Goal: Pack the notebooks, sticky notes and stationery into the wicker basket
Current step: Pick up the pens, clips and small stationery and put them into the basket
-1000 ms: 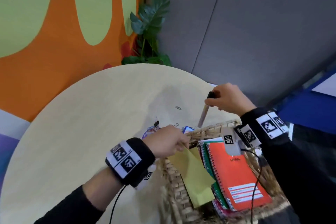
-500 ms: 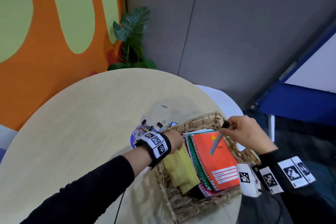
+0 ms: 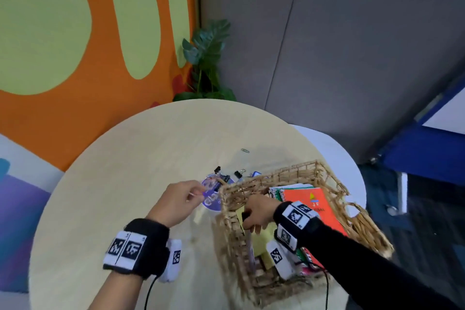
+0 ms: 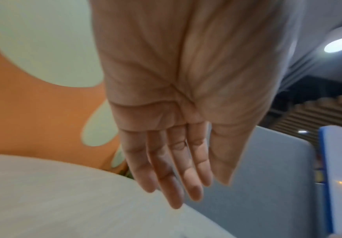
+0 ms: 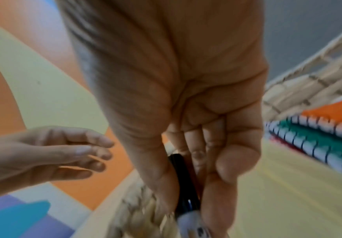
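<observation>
Now the right hand's fingers (image 5: 215,190) are curled round a black-capped pen (image 5: 184,185), down inside the wicker basket (image 3: 297,173) against its left wall, beside the yellow sticky notes (image 3: 264,239). The left hand (image 3: 176,205) hovers over the table (image 3: 125,184) with fingers loose and empty, just short of the purple disc (image 3: 212,202) and the binder clips (image 3: 239,173). The spiral notebooks (image 3: 314,199) already lie in the basket's right half. Risks: the pen could wedge upright between wall and notes, or slip through the open weave. That lone paper clip (image 3: 245,150), farther out, is easily missed.
</observation>
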A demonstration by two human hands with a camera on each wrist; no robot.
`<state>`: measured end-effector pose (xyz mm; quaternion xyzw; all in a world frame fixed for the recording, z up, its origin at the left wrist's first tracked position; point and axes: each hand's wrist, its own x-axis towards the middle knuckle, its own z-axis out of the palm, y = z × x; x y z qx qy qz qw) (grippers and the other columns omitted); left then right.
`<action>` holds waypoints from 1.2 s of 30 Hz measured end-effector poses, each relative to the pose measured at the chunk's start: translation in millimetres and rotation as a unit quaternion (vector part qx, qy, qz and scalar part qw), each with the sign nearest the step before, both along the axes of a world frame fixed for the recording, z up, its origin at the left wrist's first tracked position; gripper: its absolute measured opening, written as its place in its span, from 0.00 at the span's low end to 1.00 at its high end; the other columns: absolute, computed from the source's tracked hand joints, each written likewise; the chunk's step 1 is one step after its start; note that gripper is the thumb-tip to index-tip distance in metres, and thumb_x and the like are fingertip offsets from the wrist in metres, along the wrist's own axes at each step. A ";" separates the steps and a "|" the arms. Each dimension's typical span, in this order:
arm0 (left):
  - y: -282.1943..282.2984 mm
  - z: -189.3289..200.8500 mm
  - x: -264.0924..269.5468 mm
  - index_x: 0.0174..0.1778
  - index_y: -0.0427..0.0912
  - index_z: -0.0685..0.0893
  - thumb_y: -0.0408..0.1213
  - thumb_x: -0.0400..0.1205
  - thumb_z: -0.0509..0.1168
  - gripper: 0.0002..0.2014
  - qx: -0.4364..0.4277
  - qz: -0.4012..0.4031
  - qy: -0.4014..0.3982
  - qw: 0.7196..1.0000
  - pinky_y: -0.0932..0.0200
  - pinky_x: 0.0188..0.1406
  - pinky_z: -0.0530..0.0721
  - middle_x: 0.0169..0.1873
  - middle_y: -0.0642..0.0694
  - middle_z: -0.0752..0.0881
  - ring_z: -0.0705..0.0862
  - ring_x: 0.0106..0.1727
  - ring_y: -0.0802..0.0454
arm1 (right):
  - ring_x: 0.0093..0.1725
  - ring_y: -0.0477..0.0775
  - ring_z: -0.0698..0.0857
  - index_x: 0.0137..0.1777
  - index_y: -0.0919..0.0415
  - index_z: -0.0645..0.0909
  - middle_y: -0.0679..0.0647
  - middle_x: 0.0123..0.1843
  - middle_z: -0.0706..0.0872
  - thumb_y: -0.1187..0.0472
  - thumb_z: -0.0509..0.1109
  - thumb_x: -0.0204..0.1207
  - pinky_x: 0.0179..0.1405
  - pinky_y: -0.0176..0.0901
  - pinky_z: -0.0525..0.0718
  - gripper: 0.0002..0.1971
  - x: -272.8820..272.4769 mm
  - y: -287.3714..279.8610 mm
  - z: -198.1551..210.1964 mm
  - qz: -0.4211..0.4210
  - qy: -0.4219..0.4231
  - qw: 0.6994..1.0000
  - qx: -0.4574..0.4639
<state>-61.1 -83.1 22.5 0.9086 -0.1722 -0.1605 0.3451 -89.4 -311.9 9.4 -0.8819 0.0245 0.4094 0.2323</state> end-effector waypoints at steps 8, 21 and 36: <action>48.8 -58.6 -32.6 0.37 0.64 0.76 0.33 0.78 0.68 0.17 0.028 0.081 0.059 0.995 0.83 0.39 0.74 0.36 0.58 0.84 0.80 0.37 0.83 | 0.20 0.46 0.79 0.48 0.70 0.86 0.67 0.54 0.91 0.59 0.74 0.74 0.47 0.49 0.88 0.12 12.9 30.7 -43.4 0.038 0.023 0.995 -0.085; -42.9 -76.3 74.6 0.56 0.40 0.81 0.39 0.82 0.62 0.10 0.131 0.050 -0.005 0.990 0.57 0.50 0.77 0.54 0.43 0.84 0.83 0.56 0.44 | 0.31 0.51 0.84 0.49 0.66 0.84 0.59 0.42 0.90 0.59 0.67 0.79 0.25 0.34 0.78 0.09 128.9 -2.3 48.7 0.053 -0.179 0.981 -0.048; -85.1 -106.5 92.8 0.59 0.37 0.81 0.35 0.77 0.65 0.15 0.143 0.088 0.087 0.982 0.53 0.47 0.83 0.53 0.37 0.87 0.87 0.53 0.36 | 0.16 0.46 0.83 0.24 0.63 0.85 0.50 0.17 0.86 0.57 0.83 0.57 0.28 0.42 0.91 0.12 272.8 32.3 -141.7 0.280 0.007 0.937 -0.209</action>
